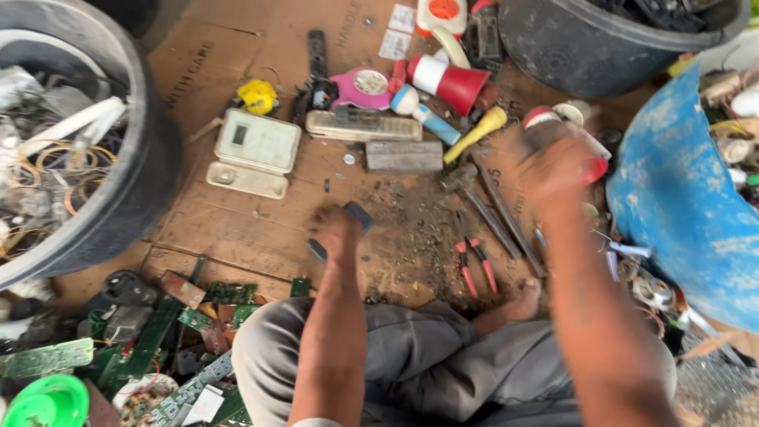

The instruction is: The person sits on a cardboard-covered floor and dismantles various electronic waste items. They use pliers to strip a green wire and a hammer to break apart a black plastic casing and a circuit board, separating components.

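Head cam, looking down at a cardboard sheet (pixel 237 213) on the floor: the left hand (pixel 336 233) has its grip wrapped around a small dark flat piece (pixel 357 213), pressed onto the cardboard about mid-sheet. The right hand (pixel 553 170) is raised and blurry near the sheet's right edge, just beside a red-and-white can (pixel 589 158); can't tell if its grip is closed or on anything. A hammer (pixel 474 198) and red-handled pliers (pixel 474 265) lie between the hands. Green circuit boards (pixel 158 332) are piled off the bottom-left corner.
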